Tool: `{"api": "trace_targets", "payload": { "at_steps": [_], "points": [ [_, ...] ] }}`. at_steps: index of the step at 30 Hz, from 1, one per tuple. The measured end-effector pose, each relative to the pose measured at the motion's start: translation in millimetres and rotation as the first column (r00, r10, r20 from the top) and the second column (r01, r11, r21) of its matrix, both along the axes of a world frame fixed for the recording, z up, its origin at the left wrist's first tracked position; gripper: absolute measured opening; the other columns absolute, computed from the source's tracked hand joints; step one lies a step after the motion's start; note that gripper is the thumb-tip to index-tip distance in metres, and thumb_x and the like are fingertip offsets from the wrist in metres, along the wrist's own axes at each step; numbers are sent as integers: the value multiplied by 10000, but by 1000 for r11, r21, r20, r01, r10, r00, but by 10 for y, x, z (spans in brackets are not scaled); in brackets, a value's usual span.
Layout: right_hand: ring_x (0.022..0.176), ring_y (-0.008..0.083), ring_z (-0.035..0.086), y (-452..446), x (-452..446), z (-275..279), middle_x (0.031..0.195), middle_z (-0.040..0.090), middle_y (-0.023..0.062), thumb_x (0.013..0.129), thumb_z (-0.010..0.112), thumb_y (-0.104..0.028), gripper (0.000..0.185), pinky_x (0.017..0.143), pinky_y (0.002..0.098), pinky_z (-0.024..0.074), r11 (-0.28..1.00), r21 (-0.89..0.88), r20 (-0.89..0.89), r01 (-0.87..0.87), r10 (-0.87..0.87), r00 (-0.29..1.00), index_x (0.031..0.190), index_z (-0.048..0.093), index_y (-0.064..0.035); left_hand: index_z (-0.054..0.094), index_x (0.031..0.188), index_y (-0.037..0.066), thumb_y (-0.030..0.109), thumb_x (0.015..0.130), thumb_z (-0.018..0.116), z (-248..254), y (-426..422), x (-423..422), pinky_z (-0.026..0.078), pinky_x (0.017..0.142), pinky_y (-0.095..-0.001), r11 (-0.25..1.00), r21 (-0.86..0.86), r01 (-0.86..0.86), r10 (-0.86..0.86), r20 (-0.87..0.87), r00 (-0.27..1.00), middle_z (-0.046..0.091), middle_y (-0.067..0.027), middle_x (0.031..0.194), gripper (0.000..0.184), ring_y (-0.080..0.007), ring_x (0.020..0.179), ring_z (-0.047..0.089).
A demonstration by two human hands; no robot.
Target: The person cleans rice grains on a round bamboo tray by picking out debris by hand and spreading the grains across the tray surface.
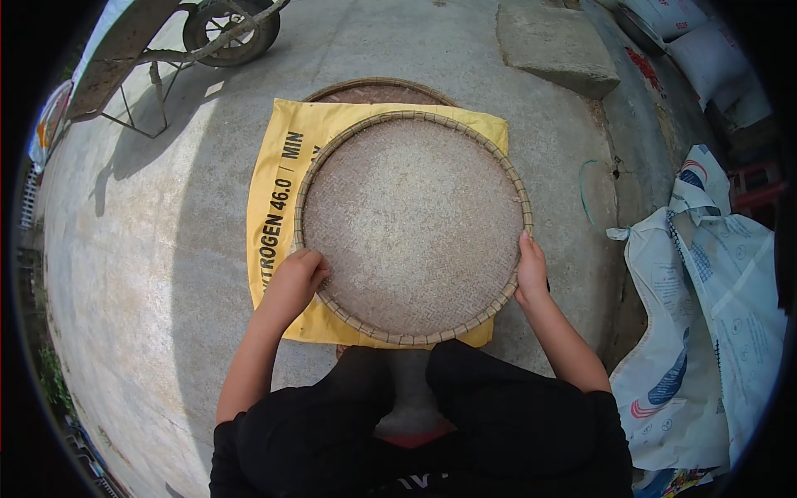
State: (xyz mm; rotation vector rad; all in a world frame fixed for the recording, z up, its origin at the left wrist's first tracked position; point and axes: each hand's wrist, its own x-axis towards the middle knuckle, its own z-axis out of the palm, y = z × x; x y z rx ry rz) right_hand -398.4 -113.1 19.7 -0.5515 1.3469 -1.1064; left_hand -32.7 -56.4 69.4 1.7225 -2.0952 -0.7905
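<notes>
A round woven bamboo winnowing tray (pixel 349 304) is in front of my knees, with pale grain (pixel 415 199) spread thinly over its weave, thickest toward the middle. My left hand (pixel 300 275) is closed around its rim at the lower left, fingers curled over the edge. On the opposite side, my right hand (pixel 531 270) grips the rim with the thumb up along it. Under the tray lies a yellow sack (pixel 278 174) with black printed lettering. Past the sack's far edge shows part of a second woven tray (pixel 378 90).
A wheelbarrow (pixel 232 33) stands at the upper left on the concrete floor (pixel 124 307). A concrete block (pixel 556 50) is at the upper right. White printed sacks (pixel 664 332) lie along the right side, and more filled sacks (pixel 710 58) are stacked farther back.
</notes>
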Motion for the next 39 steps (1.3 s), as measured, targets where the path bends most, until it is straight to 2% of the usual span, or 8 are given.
{"api": "trace_targets", "payload": {
  "at_steps": [2, 6, 9, 13, 20, 29, 37, 39],
  "points": [
    [1051, 227, 505, -1, -3, -9, 1163, 503, 166, 950, 378, -306, 438, 919, 329, 393, 999, 8, 1, 38, -38, 999, 1173, 410, 70, 535, 779, -4, 33, 715, 649, 55, 37, 261, 441, 627, -360, 980, 4, -200, 200, 22, 980, 556, -136, 760, 136, -291, 719, 554],
    [1066, 236, 495, -15, -26, -47, 1185, 488, 170, 949, 380, -307, 451, 928, 336, 387, 999, 8, -9, 39, -39, 999, 1192, 392, 73, 554, 831, -1, 43, 703, 671, 44, 94, 455, 450, 629, -345, 952, -14, -306, 306, 102, 947, 567, -131, 793, 178, -268, 713, 553],
    [1069, 240, 492, -34, -52, -45, 1189, 485, 169, 949, 379, -306, 456, 932, 343, 384, 999, -11, 8, 36, -36, 999, 1201, 384, 74, 565, 900, 7, 78, 721, 673, 33, 38, 207, 463, 659, -340, 962, -83, -262, 267, 61, 962, 574, -124, 828, 221, -260, 735, 564],
    [1075, 243, 488, -31, -55, -66, 1196, 479, 170, 951, 372, -305, 456, 934, 347, 384, 1000, -9, 8, 25, -25, 1000, 1202, 378, 75, 553, 951, 7, 163, 734, 683, -36, -122, -216, 469, 706, -341, 998, -65, 10, -10, -8, 1000, 566, -126, 896, 297, -277, 801, 574],
    [1056, 228, 497, -18, 34, 65, 1178, 490, 164, 952, 371, -306, 450, 921, 341, 391, 1000, 5, 41, 14, -14, 999, 1193, 384, 74, 541, 844, 14, 208, 704, 692, -163, -126, -769, 450, 725, -406, 993, -59, -100, 100, -1, 995, 543, -170, 845, 284, -349, 842, 540],
    [1010, 209, 514, 8, 81, 63, 1115, 524, 142, 949, 386, -308, 415, 902, 329, 397, 1000, -13, 26, -8, 8, 1000, 1147, 432, 54, 527, 791, 20, 145, 768, 610, -335, -65, -696, 453, 687, -409, 999, -48, 17, -17, 4, 1000, 552, -145, 781, 152, -332, 788, 553],
    [1014, 210, 511, -6, -2, -18, 1126, 521, 143, 950, 383, -307, 420, 904, 323, 391, 1000, -13, -3, -3, 3, 1000, 1155, 427, 57, 540, 771, -5, 46, 736, 647, -141, 72, 91, 433, 579, -334, 934, -9, -358, 354, -122, 927, 560, -137, 695, 124, -255, 636, 557],
    [1017, 212, 511, -9, 5, -21, 1129, 519, 144, 951, 381, -306, 420, 905, 324, 391, 1000, -14, -5, -2, 2, 1000, 1155, 427, 58, 542, 772, -6, 53, 733, 652, -199, 119, 276, 435, 580, -333, 915, -30, -401, 400, -54, 915, 559, -132, 683, 131, -257, 632, 557]
  ]
}}
